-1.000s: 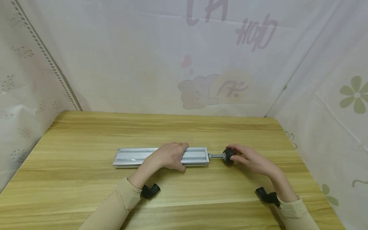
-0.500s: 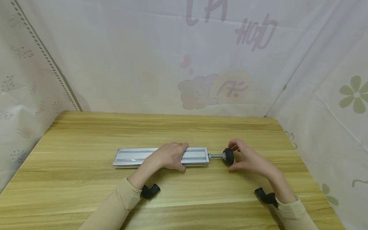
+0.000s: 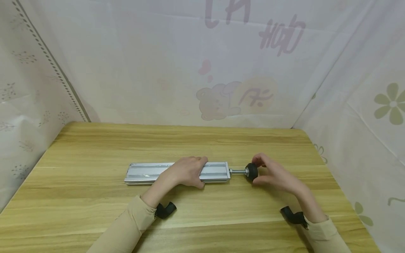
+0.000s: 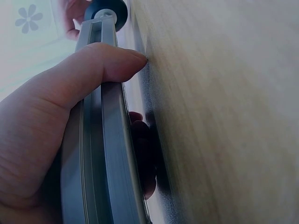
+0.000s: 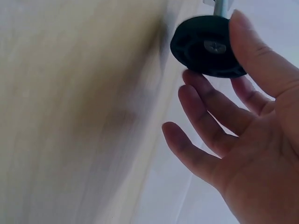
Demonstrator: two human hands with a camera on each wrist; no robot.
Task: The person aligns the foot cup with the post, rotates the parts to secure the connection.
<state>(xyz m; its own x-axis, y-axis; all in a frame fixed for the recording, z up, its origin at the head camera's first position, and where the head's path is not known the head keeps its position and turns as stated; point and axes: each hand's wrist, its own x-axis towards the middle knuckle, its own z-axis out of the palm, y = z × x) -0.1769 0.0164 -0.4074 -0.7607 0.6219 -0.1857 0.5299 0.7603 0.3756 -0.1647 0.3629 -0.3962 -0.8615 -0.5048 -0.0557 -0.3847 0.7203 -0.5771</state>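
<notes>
A silver aluminium extrusion [image 3: 142, 171] lies lengthwise across the table. My left hand [image 3: 186, 172] grips it near its middle; in the left wrist view the thumb crosses one grooved side of the extrusion [image 4: 114, 154], and fingertips show beyond its lower edge. From the end plate on the right sticks out a threaded rod [image 3: 238, 172] bearing a black round levelling foot [image 3: 251, 170]. My right hand [image 3: 276, 175] pinches the foot's rim between thumb and fingers. In the right wrist view the underside of the levelling foot [image 5: 194, 49] shows a screw head at its centre, while the other fingers stay apart from it.
Both things lie on a wood-grain table [image 3: 202, 214]. Behind it and at both sides hangs pale printed cloth [image 3: 142, 70]. A black wrist mount [image 3: 166, 211] sits at the left wrist, and another black mount [image 3: 292, 215] at the right.
Half a second ago my right thumb and fingers were spread wider at the foot; now they have closed in on its rim. The foot's angle has changed slightly. The left hand and extrusion stay put.
</notes>
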